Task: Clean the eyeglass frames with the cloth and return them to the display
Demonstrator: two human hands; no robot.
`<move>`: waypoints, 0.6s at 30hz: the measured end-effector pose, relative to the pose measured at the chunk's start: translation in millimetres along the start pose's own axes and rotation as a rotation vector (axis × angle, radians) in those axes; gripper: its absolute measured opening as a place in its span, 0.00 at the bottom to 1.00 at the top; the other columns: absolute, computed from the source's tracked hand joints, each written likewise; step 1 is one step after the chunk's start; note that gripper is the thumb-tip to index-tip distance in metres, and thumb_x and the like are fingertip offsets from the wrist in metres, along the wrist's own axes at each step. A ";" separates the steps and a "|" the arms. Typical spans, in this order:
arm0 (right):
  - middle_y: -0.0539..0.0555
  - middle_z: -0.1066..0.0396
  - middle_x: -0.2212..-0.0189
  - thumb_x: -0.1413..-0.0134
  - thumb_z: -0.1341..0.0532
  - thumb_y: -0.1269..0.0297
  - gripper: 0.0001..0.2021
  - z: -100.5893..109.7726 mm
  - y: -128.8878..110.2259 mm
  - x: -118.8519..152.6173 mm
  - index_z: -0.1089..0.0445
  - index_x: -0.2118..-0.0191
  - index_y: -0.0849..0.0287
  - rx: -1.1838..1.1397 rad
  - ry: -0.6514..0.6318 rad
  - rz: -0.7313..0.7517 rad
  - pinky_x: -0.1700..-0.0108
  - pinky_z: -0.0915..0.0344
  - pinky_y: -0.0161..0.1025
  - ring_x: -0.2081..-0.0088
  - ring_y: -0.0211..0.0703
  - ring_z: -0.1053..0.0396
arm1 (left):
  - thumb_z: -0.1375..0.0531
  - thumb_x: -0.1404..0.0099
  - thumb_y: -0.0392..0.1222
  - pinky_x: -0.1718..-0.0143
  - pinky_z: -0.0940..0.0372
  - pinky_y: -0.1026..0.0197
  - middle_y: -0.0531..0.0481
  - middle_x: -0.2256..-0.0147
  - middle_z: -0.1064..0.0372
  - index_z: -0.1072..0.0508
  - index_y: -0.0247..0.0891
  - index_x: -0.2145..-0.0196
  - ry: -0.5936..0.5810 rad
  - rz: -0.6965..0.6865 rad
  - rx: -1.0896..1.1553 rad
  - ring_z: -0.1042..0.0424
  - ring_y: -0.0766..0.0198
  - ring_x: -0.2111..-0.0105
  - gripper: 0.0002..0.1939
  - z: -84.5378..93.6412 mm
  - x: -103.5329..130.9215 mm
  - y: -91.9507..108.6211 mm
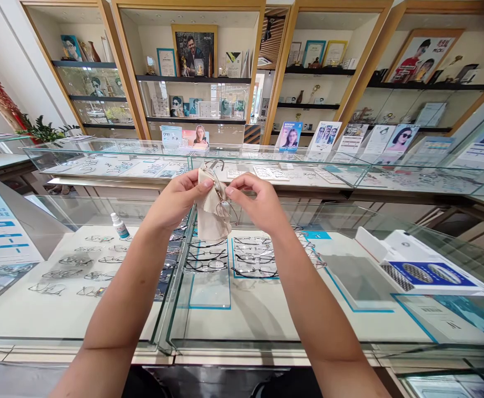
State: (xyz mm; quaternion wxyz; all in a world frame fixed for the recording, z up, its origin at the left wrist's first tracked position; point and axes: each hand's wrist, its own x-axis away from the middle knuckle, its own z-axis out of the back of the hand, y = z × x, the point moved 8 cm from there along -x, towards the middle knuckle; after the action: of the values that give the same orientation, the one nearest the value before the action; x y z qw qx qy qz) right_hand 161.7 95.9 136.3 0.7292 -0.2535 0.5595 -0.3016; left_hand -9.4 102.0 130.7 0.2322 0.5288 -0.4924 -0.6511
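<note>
A beige cloth (209,216) with a zigzag edge hangs from my left hand (180,198), pinched between thumb and fingers. Thin-framed glasses (220,200) are held up against the cloth, turned on end, with one lens below and a temple arm above. My left thumb presses cloth and frame together. On the other side my right hand (255,200) has its thumb and fingertips closed at the edge of the frame. Both hands are raised over the glass display case, and the cloth hides part of the glasses.
Below lies a glass display case (245,326) with rows of glasses (255,257). A small white spray bottle (119,226) stands at the left, a white and blue box (432,273) at the right. Another glass counter (134,181) runs behind, before wall shelves (192,79).
</note>
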 end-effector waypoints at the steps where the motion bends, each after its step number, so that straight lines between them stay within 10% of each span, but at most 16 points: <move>1: 0.51 0.24 0.64 0.39 0.30 0.58 0.08 -1.8 -1.2 0.2 0.23 0.67 0.54 0.010 -0.022 0.008 0.50 0.32 0.49 0.60 0.44 0.27 | 0.24 0.37 0.56 0.67 0.32 0.65 0.48 0.68 0.21 0.18 0.37 0.62 -0.005 -0.001 0.001 0.25 0.66 0.70 0.19 -0.4 -0.5 -0.9; 18: 0.50 0.27 0.64 0.38 0.35 0.57 0.09 -3.3 8.8 -2.5 0.28 0.67 0.54 -0.030 -0.057 -0.068 0.52 0.34 0.46 0.61 0.43 0.31 | 0.20 0.43 0.51 0.68 0.28 0.63 0.47 0.69 0.19 0.22 0.37 0.60 0.068 -0.005 0.002 0.22 0.63 0.71 0.22 -0.7 0.4 -3.7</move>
State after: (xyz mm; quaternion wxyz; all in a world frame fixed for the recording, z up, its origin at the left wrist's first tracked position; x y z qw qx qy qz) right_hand 159.4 103.6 130.9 0.7303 -0.2920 0.5338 -0.3105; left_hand -8.1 102.9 127.2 0.2467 0.5521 -0.4835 -0.6328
